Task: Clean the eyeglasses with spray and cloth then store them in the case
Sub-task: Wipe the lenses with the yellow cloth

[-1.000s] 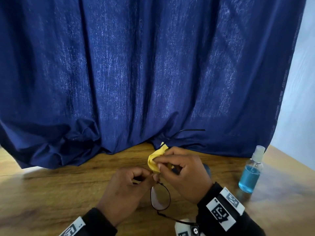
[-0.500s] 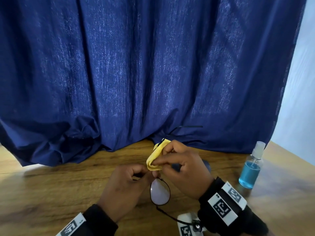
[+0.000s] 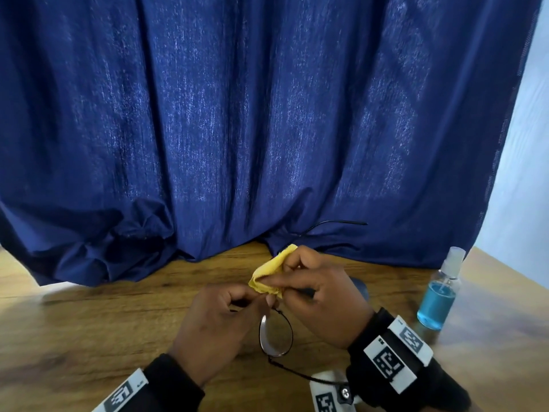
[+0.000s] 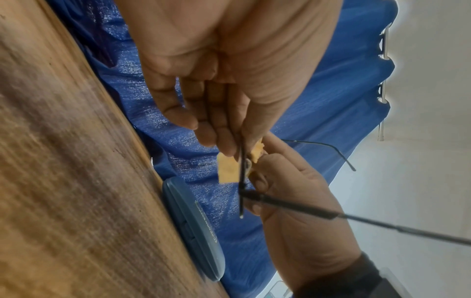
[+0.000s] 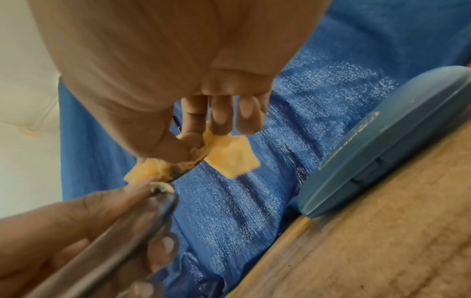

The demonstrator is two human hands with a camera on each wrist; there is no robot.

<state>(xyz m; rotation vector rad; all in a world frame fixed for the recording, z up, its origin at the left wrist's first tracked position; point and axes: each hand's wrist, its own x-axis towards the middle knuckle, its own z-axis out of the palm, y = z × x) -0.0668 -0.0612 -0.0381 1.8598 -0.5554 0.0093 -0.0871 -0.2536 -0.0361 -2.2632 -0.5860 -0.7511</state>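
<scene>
Eyeglasses held above the table between both hands, one lens wrapped in the cloth.

The left hand [image 3: 217, 325] pinches the eyeglasses [image 3: 276, 337] at the frame beside the bridge, fingers curled. The right hand [image 3: 320, 295], just beyond that grip, clamps the yellow cloth [image 3: 267, 275] over the far lens between thumb and fingers. The free lens hangs below the left-hand pinch. The blue glasses case [image 4: 196, 231] lies shut on the wooden table [image 3: 89, 337] under the right hand. The spray bottle [image 3: 439, 295] stands upright, well to the right.
</scene>
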